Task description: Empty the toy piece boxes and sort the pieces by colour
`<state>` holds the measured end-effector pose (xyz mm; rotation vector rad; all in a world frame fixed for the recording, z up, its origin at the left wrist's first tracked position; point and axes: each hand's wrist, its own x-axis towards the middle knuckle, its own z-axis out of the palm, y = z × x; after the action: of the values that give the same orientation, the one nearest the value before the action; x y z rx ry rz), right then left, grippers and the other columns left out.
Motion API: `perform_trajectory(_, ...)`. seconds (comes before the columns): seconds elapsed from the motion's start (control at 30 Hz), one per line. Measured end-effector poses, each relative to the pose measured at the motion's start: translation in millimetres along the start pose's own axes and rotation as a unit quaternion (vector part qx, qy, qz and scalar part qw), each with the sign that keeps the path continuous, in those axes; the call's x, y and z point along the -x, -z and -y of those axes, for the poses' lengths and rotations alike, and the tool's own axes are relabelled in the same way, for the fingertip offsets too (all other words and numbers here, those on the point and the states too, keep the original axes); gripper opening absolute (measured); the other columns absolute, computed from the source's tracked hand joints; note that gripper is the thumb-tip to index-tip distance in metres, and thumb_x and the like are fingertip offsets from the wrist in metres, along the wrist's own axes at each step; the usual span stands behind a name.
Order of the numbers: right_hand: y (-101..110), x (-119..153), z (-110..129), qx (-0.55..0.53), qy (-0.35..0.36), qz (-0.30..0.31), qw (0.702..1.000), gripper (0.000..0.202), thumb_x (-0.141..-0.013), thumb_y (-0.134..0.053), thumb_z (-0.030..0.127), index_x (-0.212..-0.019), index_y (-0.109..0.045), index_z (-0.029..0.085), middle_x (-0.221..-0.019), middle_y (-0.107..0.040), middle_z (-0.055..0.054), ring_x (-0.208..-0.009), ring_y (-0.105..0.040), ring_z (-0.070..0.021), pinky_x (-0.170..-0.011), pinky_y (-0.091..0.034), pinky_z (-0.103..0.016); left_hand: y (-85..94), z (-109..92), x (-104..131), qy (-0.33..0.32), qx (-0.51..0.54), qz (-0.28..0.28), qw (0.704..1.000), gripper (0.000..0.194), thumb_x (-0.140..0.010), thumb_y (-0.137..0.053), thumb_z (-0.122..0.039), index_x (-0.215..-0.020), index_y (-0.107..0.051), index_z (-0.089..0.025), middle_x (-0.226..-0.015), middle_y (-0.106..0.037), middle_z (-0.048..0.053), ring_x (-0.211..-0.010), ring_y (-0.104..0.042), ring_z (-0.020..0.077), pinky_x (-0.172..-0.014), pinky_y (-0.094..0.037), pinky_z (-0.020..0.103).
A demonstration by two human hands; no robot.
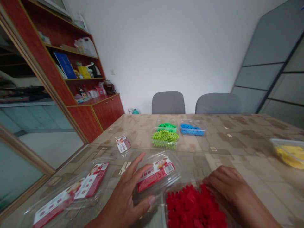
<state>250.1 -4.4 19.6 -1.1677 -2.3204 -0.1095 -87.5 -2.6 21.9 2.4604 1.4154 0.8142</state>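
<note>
My left hand is open, its fingers spread and thumb apart, over the near left part of a clear plastic lid with a red and white label. I cannot tell whether its fingertips touch the lid. A clear plastic box full of red notched building pieces stands just right of it, at the bottom edge of the view. Curled around the box's far right rim are the fingers of my right hand; its fingertips are partly hidden.
Two more labelled lids overlap at the left, and a smaller lid lies farther back. Boxes of lime pieces, green pieces and blue pieces stand mid-table. Yellow pieces sit in a box at right. Chairs line the far edge.
</note>
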Motion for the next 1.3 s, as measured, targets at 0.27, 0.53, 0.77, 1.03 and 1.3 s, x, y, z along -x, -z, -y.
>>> perform_trajectory(0.27, 5, -3, 7, 0.002, 0.009, 0.034, 0.999, 0.028, -0.101, -0.047, 0.031, -0.076, -0.057, 0.023, -0.072, -0.06, 0.001, -0.069, -0.052, -0.0181, -0.072, -0.033, -0.034, 12.9, 41, 11, 0.01, -0.131, -0.004, 0.991, 0.058, -0.086, -0.063, -0.042, -0.141, -0.046, -0.033, -0.161, -0.019, 0.004, -0.139, -0.033, 0.0374, -0.108, -0.036, 0.056)
perform_trajectory(0.53, 5, -3, 7, -0.044, -0.004, 0.059, 0.997, 0.02, -0.101, -0.044, 0.03, -0.09, -0.06, 0.024, -0.077, -0.061, 0.0, -0.072, -0.053, -0.0188, -0.071, -0.037, -0.035, 10.4, 82, 14, 0.073, -0.161, 0.06, 0.983, 0.06, -0.081, -0.066, -0.049, -0.137, -0.054, -0.029, -0.158, -0.027, 0.008, -0.138, -0.034, 0.0403, -0.109, -0.033, 0.059)
perform_trajectory(0.77, 4, -1, 6, -0.073, 0.005, 0.103, 0.992, 0.024, -0.101, -0.043, 0.028, -0.086, -0.062, 0.025, -0.078, -0.062, 0.0, -0.071, -0.054, -0.0173, -0.069, -0.039, -0.032, 23.6, 94, 5, 0.104, -0.163, 0.151, 0.969, 0.067, -0.08, -0.067, -0.043, -0.142, -0.049, -0.027, -0.157, -0.027, 0.014, -0.141, -0.026, 0.0408, -0.111, -0.026, 0.061)
perform_trajectory(1.03, 2, -2, 11, -0.074, 0.009, 0.065, 0.995, 0.027, -0.101, -0.043, 0.027, -0.078, -0.056, 0.024, -0.073, -0.06, 0.001, -0.067, -0.052, -0.017, -0.067, -0.038, -0.032, 25.0, 79, -9, 0.073, -0.109, 0.089, 0.987, 0.053, -0.082, -0.066, -0.035, -0.133, -0.058, -0.023, -0.155, -0.033, 0.013, -0.139, -0.035, 0.0359, -0.11, -0.033, 0.054)
perform_trajectory(1.3, 4, -4, 9, -0.056, 0.042, 0.045, 0.997, 0.023, -0.099, -0.046, 0.025, -0.079, -0.057, 0.025, -0.071, -0.063, 0.002, -0.064, -0.055, -0.0162, -0.064, -0.04, -0.03, 7.3, 48, -13, 0.092, -0.106, 0.093, 0.986, 0.049, -0.085, -0.063, -0.039, -0.131, -0.06, -0.021, -0.151, -0.039, 0.015, -0.136, -0.04, 0.0353, -0.109, -0.036, 0.055)
